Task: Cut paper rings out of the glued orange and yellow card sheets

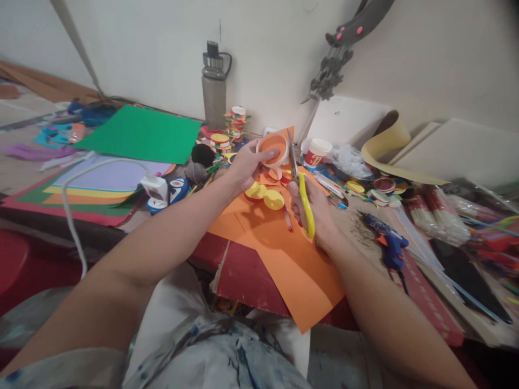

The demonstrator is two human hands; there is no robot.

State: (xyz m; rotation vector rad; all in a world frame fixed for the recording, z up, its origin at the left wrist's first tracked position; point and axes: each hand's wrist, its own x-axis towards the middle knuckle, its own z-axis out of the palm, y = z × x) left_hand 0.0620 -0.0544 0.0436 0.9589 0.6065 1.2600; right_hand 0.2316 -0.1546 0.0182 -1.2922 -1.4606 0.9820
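Note:
My left hand [248, 165] grips a round white-rimmed piece with an orange face [272, 145], thumb across the orange; it looks like a paper cup base against orange paper. In my right hand [314, 205] are scissors with a yellow handle [307, 208], blades pointing up beside the round piece's right edge. I cannot tell whether the blades touch it. Below both hands, orange paper sheets [304, 275] lie over the table's front edge. Yellow paper discs [273, 200] and a pen with a red end [288, 220] rest on them.
A blue glue gun [393, 246] lies to the right, near a dark phone-like slab [466, 275]. Coloured paper [141, 135] is stacked at left. A grey bottle [214, 92] and a red-and-white paper cup [317, 154] stand at the back. A white cable [68, 216] hangs over the left edge.

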